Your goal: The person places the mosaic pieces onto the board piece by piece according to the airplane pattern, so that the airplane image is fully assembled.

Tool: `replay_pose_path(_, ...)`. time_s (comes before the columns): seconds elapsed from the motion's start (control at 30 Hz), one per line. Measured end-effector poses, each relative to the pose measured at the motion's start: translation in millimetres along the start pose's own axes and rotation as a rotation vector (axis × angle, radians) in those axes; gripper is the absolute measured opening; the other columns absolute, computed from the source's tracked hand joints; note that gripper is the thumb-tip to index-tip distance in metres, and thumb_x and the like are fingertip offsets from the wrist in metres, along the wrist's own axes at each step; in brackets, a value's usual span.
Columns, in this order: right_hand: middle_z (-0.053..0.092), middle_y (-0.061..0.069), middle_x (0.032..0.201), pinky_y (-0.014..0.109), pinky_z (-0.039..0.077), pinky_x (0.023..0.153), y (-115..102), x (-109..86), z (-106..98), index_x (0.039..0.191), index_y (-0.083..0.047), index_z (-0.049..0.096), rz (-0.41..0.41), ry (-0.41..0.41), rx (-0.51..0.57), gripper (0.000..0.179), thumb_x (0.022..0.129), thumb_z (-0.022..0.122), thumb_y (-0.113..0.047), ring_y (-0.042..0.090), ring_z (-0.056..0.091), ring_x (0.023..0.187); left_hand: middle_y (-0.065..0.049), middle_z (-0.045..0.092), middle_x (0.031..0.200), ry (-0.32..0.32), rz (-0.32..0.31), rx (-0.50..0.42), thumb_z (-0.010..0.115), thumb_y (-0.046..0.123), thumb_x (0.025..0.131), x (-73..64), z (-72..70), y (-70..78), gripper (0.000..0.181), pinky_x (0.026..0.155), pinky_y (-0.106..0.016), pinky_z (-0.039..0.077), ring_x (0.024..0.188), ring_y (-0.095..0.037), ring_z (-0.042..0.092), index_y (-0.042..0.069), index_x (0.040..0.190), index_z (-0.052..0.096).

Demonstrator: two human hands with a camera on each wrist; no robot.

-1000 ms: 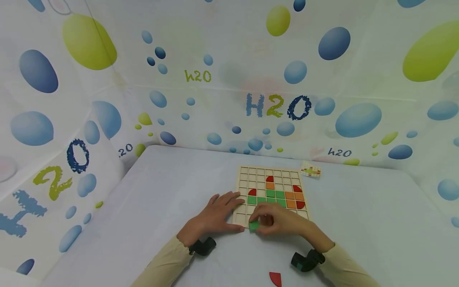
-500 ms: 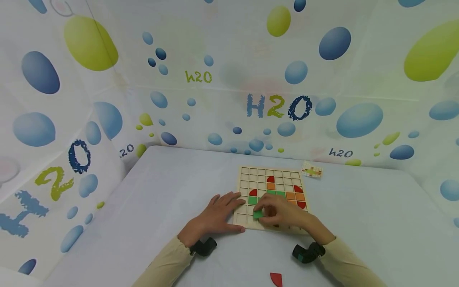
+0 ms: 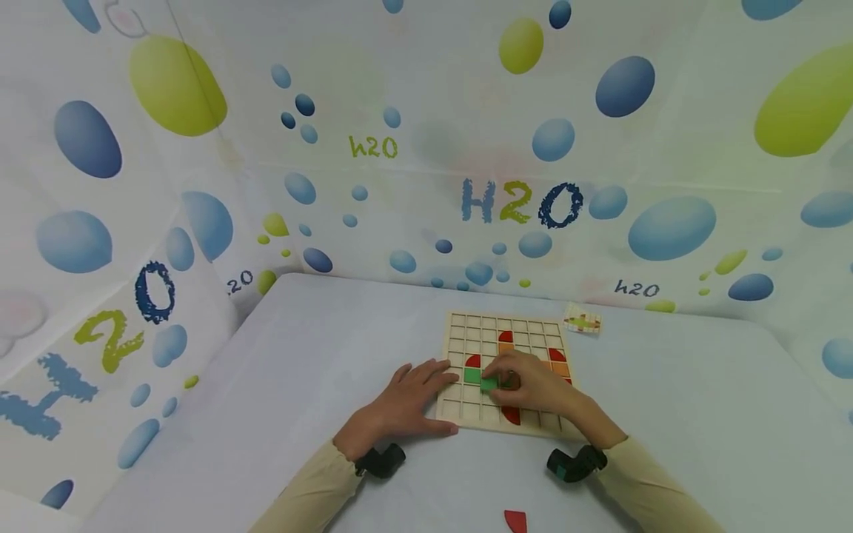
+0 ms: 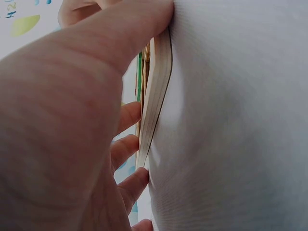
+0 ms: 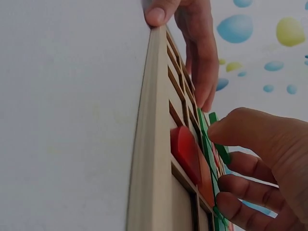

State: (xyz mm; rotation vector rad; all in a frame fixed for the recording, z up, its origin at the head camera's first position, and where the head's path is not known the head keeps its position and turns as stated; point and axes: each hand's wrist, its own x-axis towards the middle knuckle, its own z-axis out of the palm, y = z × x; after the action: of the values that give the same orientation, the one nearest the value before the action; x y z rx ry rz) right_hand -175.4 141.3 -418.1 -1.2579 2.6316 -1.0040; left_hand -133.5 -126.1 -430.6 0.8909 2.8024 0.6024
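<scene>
A square wooden grid board [image 3: 476, 425] lies on the table with red, green and orange pieces set in its cells. My left hand [image 3: 406, 403] lies spread at the board's left side, and fingertips touch its edge [image 4: 159, 82] in the left wrist view. My right hand [image 3: 533, 381] pinches a green square tile [image 3: 489, 385] between thumb and fingers over the board, beside a green square [image 3: 472, 375] in the grid. In the right wrist view, this pinched tile [image 5: 222, 153] is tilted against the board's face. The right hand hides several pieces behind it.
On the table near the front lies a loose red quarter-circle piece [image 3: 516, 520]. A small pattern card [image 3: 583, 320] sits by the board's far right corner. A printed curtain [image 3: 426, 222] encloses the table at the back and left.
My right hand has carried the green tile from the board's front edge farther back and slightly right, up to the green row. The left hand stays at the board's left side.
</scene>
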Motion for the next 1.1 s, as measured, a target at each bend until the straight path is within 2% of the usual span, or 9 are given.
replay_pose_path(0.27, 0.061, 0.002, 0.091, 0.022, 0.048, 0.064, 11.2, 4.0, -1.3, 0.105, -0.005, 0.069, 0.061, 0.066, 0.009, 0.020, 0.086, 0.073, -0.008, 0.008, 0.052, 0.072, -0.005, 0.031, 0.157, 0.008, -0.001, 0.025, 0.070, 0.055, 0.084, -0.1, 1.3, 0.4, 0.076, 0.115, -0.056, 0.019, 0.146, -0.029, 0.025, 0.019, 0.146, 0.044)
replay_pose_path(0.47, 0.065, 0.007, 0.096, 0.022, 0.049, 0.064, 15.3, 7.8, -1.7, 0.104, -0.003, 0.069, 0.089, 0.110, 0.005, 0.020, 0.085, 0.074, -0.008, 0.010, 0.054, 0.072, -0.006, 0.031, 0.156, 0.014, 0.000, 0.034, 0.070, 0.054, 0.084, 0.8, 2.1, -0.5, 0.077, 0.114, -0.057, 0.019, 0.145, -0.030, 0.026, 0.018, 0.146, 0.044)
replay_pose_path(0.83, 0.063, 0.007, 0.096, 0.022, 0.047, 0.061, 20.5, 12.2, 4.0, 0.101, -0.003, 0.070, 0.129, 0.148, -0.035, 0.014, 0.088, 0.071, -0.007, 0.006, 0.050, 0.069, -0.006, 0.031, 0.156, 0.013, 0.008, 0.023, 0.071, 0.054, 0.083, 1.2, 2.3, -0.9, 0.077, 0.114, -0.057, 0.019, 0.145, -0.030, 0.026, 0.018, 0.146, 0.043)
replay_pose_path(1.1, 0.060, 0.008, 0.097, 0.022, 0.045, 0.059, 20.5, 14.4, 4.9, 0.099, -0.003, 0.071, 0.151, 0.143, -0.033, 0.011, 0.088, 0.070, -0.004, 0.004, 0.046, 0.063, -0.007, 0.031, 0.156, 0.013, 0.013, 0.012, 0.071, 0.053, 0.084, 1.2, 1.6, -1.3, 0.076, 0.113, -0.058, 0.020, 0.145, -0.032, 0.026, 0.017, 0.146, 0.044)
